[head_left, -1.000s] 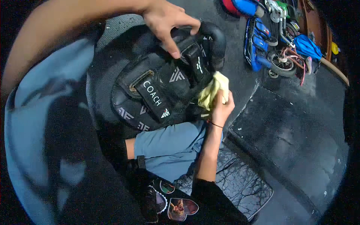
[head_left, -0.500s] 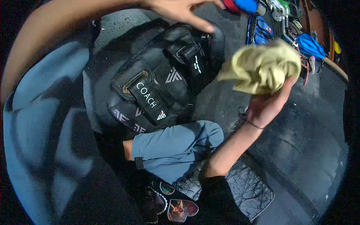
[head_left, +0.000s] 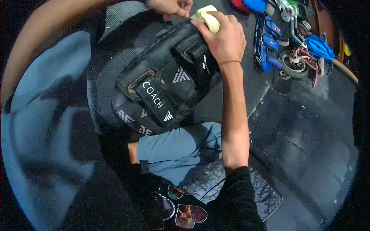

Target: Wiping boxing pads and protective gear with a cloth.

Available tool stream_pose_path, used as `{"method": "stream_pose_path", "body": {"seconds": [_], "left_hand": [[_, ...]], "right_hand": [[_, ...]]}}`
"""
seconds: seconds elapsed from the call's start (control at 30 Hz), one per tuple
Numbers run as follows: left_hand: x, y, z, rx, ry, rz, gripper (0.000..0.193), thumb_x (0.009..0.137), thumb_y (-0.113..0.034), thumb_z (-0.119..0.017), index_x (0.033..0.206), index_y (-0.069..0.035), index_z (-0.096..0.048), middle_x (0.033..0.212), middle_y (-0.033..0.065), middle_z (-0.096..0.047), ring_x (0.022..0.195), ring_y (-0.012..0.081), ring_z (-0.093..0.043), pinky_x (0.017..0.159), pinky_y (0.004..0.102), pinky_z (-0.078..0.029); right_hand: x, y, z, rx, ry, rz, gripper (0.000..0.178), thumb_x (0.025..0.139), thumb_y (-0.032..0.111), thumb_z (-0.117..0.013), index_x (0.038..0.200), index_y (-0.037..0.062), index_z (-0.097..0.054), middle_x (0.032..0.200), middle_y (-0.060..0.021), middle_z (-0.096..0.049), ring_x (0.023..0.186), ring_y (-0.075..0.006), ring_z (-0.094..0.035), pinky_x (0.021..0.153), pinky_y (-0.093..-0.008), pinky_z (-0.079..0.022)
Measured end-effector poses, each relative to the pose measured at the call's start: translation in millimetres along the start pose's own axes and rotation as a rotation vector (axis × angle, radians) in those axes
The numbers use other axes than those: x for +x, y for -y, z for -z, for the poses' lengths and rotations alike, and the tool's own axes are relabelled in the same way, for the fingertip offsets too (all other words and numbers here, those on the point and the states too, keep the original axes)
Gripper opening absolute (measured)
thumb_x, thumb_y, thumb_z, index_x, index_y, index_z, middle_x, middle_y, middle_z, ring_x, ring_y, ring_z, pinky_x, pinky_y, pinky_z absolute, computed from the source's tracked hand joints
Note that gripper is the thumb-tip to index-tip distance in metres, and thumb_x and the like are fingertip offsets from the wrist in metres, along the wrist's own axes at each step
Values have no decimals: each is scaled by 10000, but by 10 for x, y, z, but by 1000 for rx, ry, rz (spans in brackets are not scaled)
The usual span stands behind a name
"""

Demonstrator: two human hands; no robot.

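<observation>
My right hand (head_left: 228,37) grips a bunched pale yellow cloth (head_left: 210,19) at the far right edge of a black padded protector (head_left: 169,90). The cloth is against that edge or just over it; I cannot tell which. My left hand (head_left: 171,5) is at the far edge of the protector, left of the cloth, with its fingers curled. Part of this hand is cut off by the frame, so what it holds, if anything, is hidden. The protector lies in front of me, with a thick strap (head_left: 156,100), stitched openings and pale printing.
My bent leg in blue-grey trousers (head_left: 177,148) lies close to the protector's near side. Dark floor mats (head_left: 300,142) spread out on the right. A blue bag (head_left: 266,42), a small bike (head_left: 295,63) and a blue cloth (head_left: 320,48) are at the far right.
My right hand has brought the cloth from the right to the protector's far edge, squeezing it smaller. The left hand's outstretched fingers have curled, and the hand has moved slightly left.
</observation>
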State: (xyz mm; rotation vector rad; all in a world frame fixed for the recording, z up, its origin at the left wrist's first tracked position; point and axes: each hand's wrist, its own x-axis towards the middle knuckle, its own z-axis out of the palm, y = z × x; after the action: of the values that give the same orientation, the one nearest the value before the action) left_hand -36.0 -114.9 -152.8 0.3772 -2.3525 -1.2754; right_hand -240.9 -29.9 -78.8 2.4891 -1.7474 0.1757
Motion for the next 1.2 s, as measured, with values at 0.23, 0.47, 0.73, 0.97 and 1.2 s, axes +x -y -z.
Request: {"method": "stream_pose_path", "body": {"seconds": [0.23, 0.47, 0.73, 0.97, 1.2], "left_hand": [[-174, -253, -23, 37, 256, 396, 525, 977, -526, -532, 1045, -6, -515, 801, 124, -630, 727, 214, -619, 697, 389, -494], [-159, -106, -28, 22, 478, 605, 664, 930, -662, -529, 1199, -80, -358, 807, 143, -602, 702, 225, -637, 650, 412, -502], [-61, -357, 146, 51, 462, 642, 704, 901, -689, -553, 1115, -31, -421, 833, 128, -590, 667, 207, -631, 616, 375, -503], [-91, -326, 93, -25, 441, 699, 720, 868, -718, -576, 1032, -26, -463, 836, 103, -589, 681, 192, -636, 626, 345, -515], [-57, -318, 82, 46, 453, 672, 737, 856, -732, -579, 1024, -20, -490, 821, 109, -588, 677, 202, -644, 647, 370, -527]], "right_hand": [[317, -441, -421, 474, -93, -254, 495, 910, 501, -661, 952, 15, -746, 790, -141, -715, 774, -266, -700, 665, -364, -502], [179, -418, -340, 1385, -399, -550, 414, 1038, 342, -474, 1192, -20, -602, 1114, -150, -688, 992, -269, -679, 911, -369, -529], [201, -167, -81, 247, -149, 372, 234, 957, 192, -577, 893, 32, -735, 976, -77, -721, 1020, -291, -644, 900, -380, -493], [148, -259, -114, 1087, -431, -352, 691, 1078, 451, -277, 562, 60, -520, 555, -68, -551, 550, -150, -485, 550, -322, -413], [-199, -363, -145, 705, -448, -75, 260, 971, 268, -548, 1018, 54, -687, 822, -79, -528, 782, -212, -540, 755, -351, -469]]}}
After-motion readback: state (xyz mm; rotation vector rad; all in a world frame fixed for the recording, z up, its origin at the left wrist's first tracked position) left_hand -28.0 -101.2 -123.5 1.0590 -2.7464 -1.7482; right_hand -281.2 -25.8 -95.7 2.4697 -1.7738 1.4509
